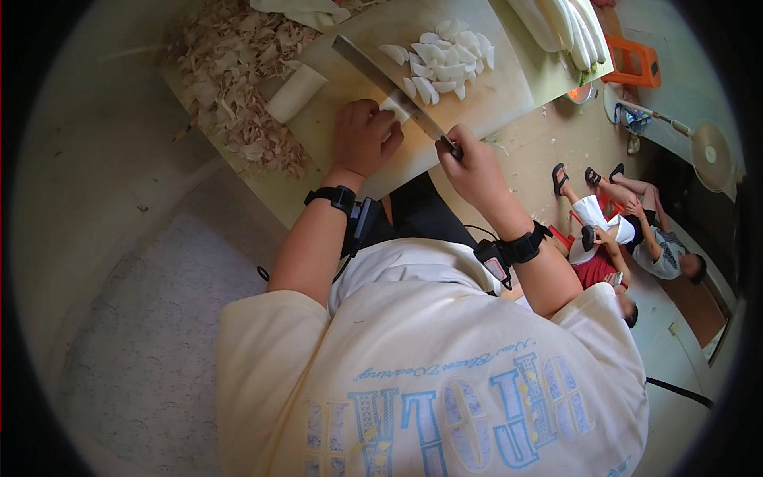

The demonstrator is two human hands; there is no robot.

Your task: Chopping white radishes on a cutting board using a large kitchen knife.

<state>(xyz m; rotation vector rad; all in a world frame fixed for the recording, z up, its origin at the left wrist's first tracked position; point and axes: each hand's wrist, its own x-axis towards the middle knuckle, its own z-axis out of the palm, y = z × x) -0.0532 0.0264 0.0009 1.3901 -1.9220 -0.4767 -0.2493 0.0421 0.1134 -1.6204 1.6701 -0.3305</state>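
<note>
My right hand (471, 164) grips the handle of a long kitchen knife (375, 73), its blade slanting up and to the left across a white cutting board (506, 77). Against the blade, my left hand (365, 137) holds a small piece of white radish (393, 110) with curled fingers, which partly hide it. Beyond the knife lies a heap of cut radish pieces (447, 59). A thick peeled length of radish (297, 93) rests at the board's left side, apart from my left hand.
A large pile of peelings (238, 77) covers the table (262, 194) on the left. Several long peeled radishes (557, 27) lie at the far right. Beyond are an orange stool (641, 59), a fan (710, 156) and two seated people.
</note>
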